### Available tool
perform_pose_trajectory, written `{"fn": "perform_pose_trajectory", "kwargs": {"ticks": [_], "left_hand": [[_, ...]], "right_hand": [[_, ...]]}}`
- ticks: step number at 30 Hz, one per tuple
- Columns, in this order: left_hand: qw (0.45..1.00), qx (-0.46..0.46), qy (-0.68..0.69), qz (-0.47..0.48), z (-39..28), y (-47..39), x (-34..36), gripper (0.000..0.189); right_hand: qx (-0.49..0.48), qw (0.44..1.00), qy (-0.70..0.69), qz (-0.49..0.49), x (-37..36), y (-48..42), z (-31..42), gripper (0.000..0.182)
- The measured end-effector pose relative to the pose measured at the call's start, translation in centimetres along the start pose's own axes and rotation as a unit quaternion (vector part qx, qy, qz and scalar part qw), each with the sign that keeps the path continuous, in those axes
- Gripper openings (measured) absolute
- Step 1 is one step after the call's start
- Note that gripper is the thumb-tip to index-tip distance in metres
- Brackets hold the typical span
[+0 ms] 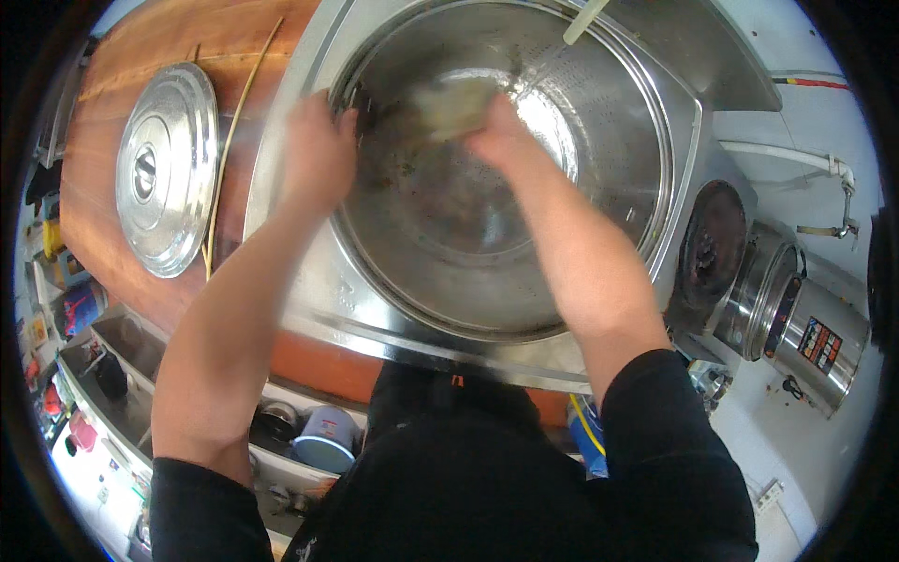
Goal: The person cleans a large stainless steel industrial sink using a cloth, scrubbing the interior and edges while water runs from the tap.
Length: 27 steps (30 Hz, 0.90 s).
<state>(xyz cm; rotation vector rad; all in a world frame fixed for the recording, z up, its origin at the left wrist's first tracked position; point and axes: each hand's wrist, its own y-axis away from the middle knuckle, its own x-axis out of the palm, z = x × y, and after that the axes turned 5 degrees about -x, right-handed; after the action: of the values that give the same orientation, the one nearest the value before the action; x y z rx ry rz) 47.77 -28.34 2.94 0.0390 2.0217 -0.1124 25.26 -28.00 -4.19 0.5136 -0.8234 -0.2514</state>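
Observation:
A large round stainless-steel basin (449, 281) with perforated patches in its wall sits in a metal counter before me. My left hand (319, 151) grips its left rim, the thumb on the inner side. Inside the basin, my right hand (495, 133) holds a pale yellowish scrubbing pad or cloth (453, 109), blurred by motion; its exact kind cannot be told. A dark, blurred patch lies between the pad and my left hand. A whitish hose end (584, 22) hangs over the basin's upper right edge, with a thin stream of water below it.
On the copper-coloured surface at left stand a round metal lid (168, 168) and a thin stick (242, 119). At right are a dark round burner (713, 232), a steel pot (755, 295) and a wall tap (846, 225). A blue-grey bucket (326, 439) stands below.

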Motion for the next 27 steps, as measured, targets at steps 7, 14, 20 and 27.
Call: {"fn": "perform_pose_trajectory", "kwargs": {"ticks": [7,14,20,27], "left_hand": [[0.999,0.027,-0.032,-0.022,0.5,-0.2,0.6,0.041],[0.998,0.016,-0.052,-0.018,0.9,-0.3,0.5,0.041],[0.996,0.057,-0.063,-0.040,0.4,-0.2,1.0,0.041],[0.995,0.071,-0.050,-0.044,1.1,-0.2,0.8,0.043]], "right_hand": [[-0.089,0.971,-0.200,-0.098,-4.4,-0.1,8.2,0.035],[-0.211,0.967,-0.102,-0.101,-0.1,-2.8,8.1,0.027],[-0.364,0.877,0.261,-0.176,10.9,-5.4,-4.9,0.037],[-0.376,0.834,0.302,-0.268,7.5,-7.8,3.4,0.019]]}}
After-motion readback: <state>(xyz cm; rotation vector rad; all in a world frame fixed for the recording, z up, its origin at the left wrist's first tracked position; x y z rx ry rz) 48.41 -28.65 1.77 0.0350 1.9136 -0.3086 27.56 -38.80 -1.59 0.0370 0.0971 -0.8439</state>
